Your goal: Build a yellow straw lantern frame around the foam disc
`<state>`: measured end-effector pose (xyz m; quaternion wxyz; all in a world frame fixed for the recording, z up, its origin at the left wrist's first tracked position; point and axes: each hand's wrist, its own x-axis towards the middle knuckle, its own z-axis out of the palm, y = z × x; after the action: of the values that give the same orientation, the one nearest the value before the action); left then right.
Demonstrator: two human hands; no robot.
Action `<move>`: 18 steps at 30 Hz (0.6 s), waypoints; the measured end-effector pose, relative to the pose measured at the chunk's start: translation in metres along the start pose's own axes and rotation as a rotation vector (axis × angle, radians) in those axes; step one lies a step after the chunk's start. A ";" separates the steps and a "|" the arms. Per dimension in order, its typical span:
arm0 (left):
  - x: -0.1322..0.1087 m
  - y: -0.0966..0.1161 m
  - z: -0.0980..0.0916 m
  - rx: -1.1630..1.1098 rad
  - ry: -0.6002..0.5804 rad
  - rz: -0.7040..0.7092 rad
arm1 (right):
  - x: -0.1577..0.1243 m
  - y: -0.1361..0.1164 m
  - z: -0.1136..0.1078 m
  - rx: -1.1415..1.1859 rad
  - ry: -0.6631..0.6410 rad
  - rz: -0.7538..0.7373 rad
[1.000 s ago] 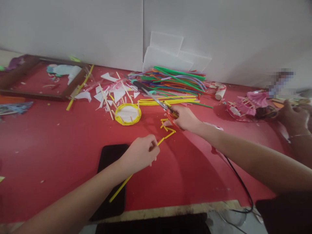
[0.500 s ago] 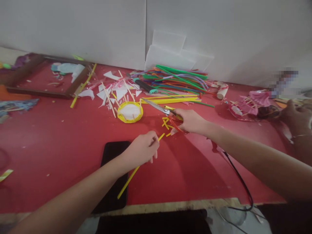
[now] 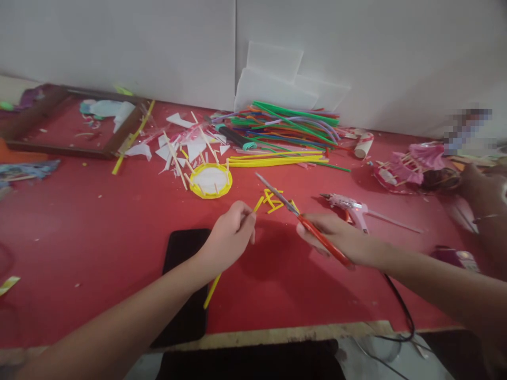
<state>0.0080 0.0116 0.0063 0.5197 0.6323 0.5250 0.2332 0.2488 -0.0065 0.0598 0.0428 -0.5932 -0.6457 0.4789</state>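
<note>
Head-worn view, forward and down

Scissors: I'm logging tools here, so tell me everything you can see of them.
The scissors have grey, metallic-looking blades and a visible red, plastic-looking handle. The blades look nearly together, pointing forward and left over short yellow pieces on the red tabletop. The right hand holds the handle end, partly hiding it.

yellow-rimmed disc [image 3: 211,180]: one | scissors [image 3: 307,222], right of disc: one pair | glue gun [image 3: 350,205], farther right of disc: one | wooden frame [image 3: 59,149], left of disc: one | white sheets [image 3: 275,89], behind disc: three | coloured sticks [image 3: 293,126], behind disc: too many for me to count
</note>
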 end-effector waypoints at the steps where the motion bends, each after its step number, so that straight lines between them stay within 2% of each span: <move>1: 0.000 0.001 0.000 0.000 0.020 0.000 | -0.010 0.001 0.002 0.030 -0.075 0.008; 4: -0.002 0.004 0.000 -0.025 0.063 -0.015 | -0.034 0.006 0.008 0.030 -0.171 0.086; 7: -0.003 0.004 0.002 -0.030 0.054 -0.001 | -0.046 0.009 0.013 0.022 -0.223 0.120; 13: -0.004 0.000 0.005 0.011 -0.012 0.057 | -0.043 0.014 0.022 0.097 -0.240 0.083; 18: -0.003 0.004 0.004 -0.003 -0.023 0.026 | -0.046 0.020 0.023 0.141 -0.234 0.117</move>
<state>0.0124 0.0073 0.0094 0.5236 0.6410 0.5103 0.2336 0.2625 -0.0597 0.0571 -0.0193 -0.5655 -0.5753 0.5907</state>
